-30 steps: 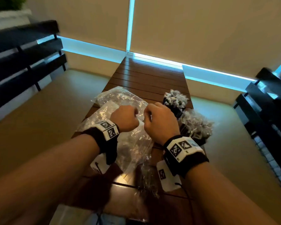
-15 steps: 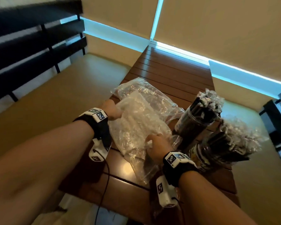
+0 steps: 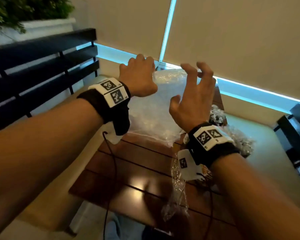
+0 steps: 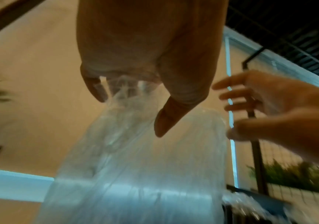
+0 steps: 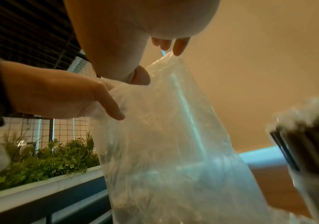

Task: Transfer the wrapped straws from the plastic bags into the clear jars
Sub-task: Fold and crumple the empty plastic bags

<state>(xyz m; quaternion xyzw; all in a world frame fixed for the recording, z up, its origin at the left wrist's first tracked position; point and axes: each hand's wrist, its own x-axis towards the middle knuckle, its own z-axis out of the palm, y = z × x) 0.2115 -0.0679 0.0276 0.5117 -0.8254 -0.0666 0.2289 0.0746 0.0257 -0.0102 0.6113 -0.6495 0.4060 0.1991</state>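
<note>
You've got the plastic bag (image 3: 156,104) hoisted off the surface (image 3: 133,172) by its top edge, left hand (image 3: 139,78) fingers bunching it, right hand (image 3: 192,99) loose and spread, probably checking it's empty since the jars (image 3: 232,135) look stuffed.

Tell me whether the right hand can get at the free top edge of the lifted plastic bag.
Probably yes. The right hand is open beside the plastic bag, nothing between them; the left hand grips only the other top corner.
</note>
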